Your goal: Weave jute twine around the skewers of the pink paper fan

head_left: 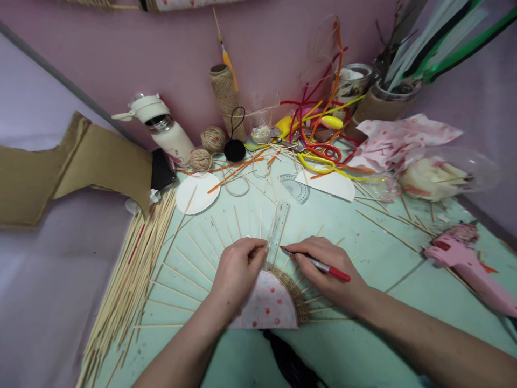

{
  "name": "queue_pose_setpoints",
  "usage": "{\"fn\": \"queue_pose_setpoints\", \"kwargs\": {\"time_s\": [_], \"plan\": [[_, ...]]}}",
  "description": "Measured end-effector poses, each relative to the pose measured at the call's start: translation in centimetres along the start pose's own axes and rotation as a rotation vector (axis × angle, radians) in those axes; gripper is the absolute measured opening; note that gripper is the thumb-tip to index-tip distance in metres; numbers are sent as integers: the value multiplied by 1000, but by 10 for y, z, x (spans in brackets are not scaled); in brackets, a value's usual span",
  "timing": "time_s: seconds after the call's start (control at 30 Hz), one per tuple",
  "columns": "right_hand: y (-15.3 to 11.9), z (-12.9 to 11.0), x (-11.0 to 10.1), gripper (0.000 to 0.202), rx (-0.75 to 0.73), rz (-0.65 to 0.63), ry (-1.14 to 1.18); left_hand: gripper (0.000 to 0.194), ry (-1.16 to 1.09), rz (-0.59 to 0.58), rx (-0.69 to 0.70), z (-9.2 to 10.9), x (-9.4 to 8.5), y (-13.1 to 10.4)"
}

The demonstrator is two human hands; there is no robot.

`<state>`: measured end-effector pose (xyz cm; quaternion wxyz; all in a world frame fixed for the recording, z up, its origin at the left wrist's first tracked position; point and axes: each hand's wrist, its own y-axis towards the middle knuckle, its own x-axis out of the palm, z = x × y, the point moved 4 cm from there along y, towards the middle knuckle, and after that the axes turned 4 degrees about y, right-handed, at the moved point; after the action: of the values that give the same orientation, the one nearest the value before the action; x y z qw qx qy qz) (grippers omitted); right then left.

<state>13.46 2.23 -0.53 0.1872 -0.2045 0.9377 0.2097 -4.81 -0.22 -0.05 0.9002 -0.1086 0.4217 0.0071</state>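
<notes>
A half-round piece of pink patterned fabric point(269, 304) lies on the table, edged with a woven twine band point(297, 293); thin sticks fan outward from it. My left hand point(240, 267) pinches the lower left edge of a clear ruler point(278, 229), which stands nearly upright in view across the sticks, its lower end at the band. A red marker point(329, 268) is held in my right hand point(327, 269), its tip close to the ruler's right edge. Whether the tip touches a stick is too small to tell.
Bundled sticks point(125, 285) lie at left beside cardboard point(100, 161). Behind are a white bottle point(173, 140), twine balls point(212, 139), scissors point(317, 161), a protractor point(297, 188) and white paper pieces point(197, 194). A pink glue gun point(470, 269) lies at right. A black tassel point(288, 361) is in front.
</notes>
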Motion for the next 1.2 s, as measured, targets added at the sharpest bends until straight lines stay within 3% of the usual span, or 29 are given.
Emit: {"fn": "queue_pose_setpoints", "kwargs": {"time_s": [1.2], "plan": [[1, -2, -2, 20, 43, 1, 16, 20, 15, -5, 11, 2, 0, -1]]}}
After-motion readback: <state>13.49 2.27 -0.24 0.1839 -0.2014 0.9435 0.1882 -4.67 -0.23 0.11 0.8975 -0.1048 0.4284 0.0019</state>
